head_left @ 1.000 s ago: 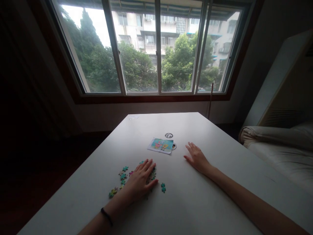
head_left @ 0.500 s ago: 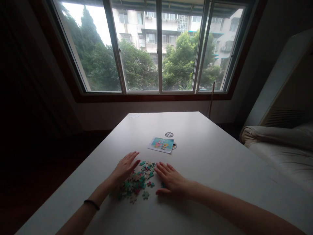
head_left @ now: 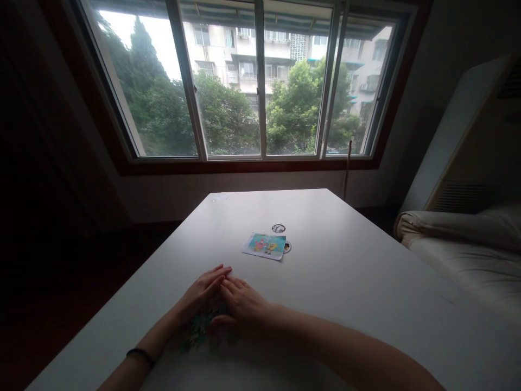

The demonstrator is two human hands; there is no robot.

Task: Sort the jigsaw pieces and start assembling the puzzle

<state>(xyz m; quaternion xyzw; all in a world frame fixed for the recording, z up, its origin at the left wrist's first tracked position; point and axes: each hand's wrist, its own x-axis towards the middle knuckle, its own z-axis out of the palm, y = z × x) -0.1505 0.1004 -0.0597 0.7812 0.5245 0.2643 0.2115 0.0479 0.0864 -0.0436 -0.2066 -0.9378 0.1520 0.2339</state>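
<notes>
Between cupped left hand [head_left: 202, 290] and cupped right hand [head_left: 244, 304], puzzle pieces [head_left: 198, 328], fingers extended, nothing gripped.

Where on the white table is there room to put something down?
The biggest bare patch of the white table is on the right, between the right arm, the picture sheet and the edge by the sofa. A narrower bare strip runs between the left arm and the table's left edge. It's crowded where the left hand and right hand cup the puzzle pieces.

dim overall, daylight from window [head_left: 261, 98] ahead, sheen on table [head_left: 325, 271], dark edges
</notes>
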